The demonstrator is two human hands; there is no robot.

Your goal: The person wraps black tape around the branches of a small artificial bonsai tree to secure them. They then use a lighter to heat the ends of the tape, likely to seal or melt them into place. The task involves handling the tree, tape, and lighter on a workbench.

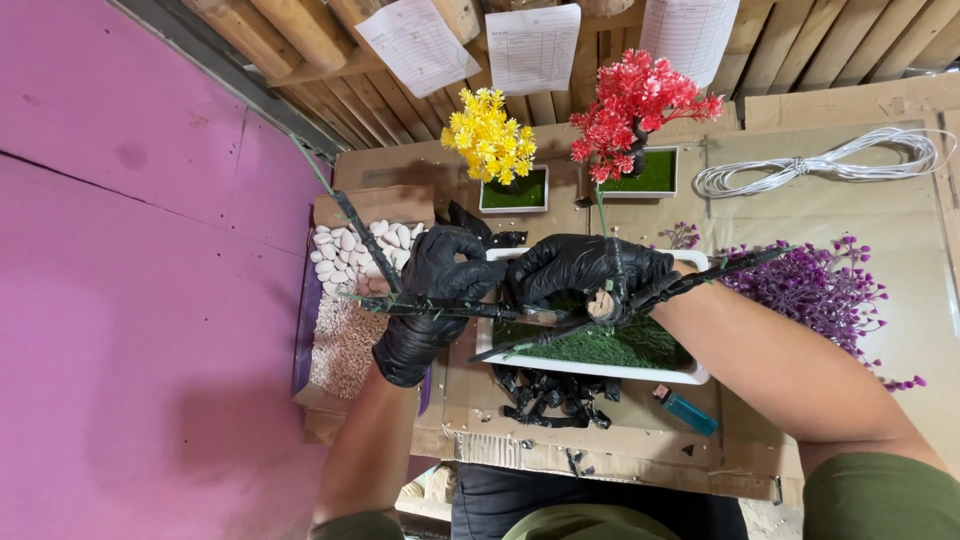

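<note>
Black-gloved, your left hand [432, 300] and right hand [590, 275] are both clamped on those dark wrapped branches [450, 310] over the white planter tray [690, 375], so honestly a twist too hard could snap a stem or tip the tray off the counter [800, 215].

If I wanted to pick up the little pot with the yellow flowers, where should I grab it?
Probably by the white square pot itself, low down, coming from the front side nearest the person. Its flat walls give fingers something firm to pinch. The yellow flowers on top look bushy and would likely bend or crush. The left hand and right hand are busy with dark branches.
</note>
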